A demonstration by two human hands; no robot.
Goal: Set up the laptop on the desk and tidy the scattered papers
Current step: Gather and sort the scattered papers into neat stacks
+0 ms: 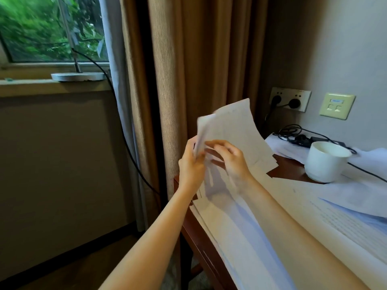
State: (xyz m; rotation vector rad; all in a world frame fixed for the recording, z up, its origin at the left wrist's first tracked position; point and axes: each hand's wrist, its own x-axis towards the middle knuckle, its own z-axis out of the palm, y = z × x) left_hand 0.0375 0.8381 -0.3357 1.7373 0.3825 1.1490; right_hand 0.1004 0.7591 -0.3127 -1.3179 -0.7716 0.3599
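Tabletop [287, 166]: dark reddish wood, one bare patch showing.
Papers [240, 227]: white sheets overlapping across most of it.
Cup [324, 164]: white, upright, beside the patch.
Cable [293, 136]: black, coiled on a rear sheet.

Daylight enters from the window [48, 30] at upper left, the only source I can make out; the greenery behind the glass is smeared with motion blur. The room reads dim and warm, the curtain [188, 59] sinking into deep shade between its folds. The left hand [191, 164], right hand [232, 162] and held sheets [234, 126] are soft with blur. A bluish shadow lies across the papers [240, 216] on the desk [287, 166]. The wide lens bows the sill [25, 84].
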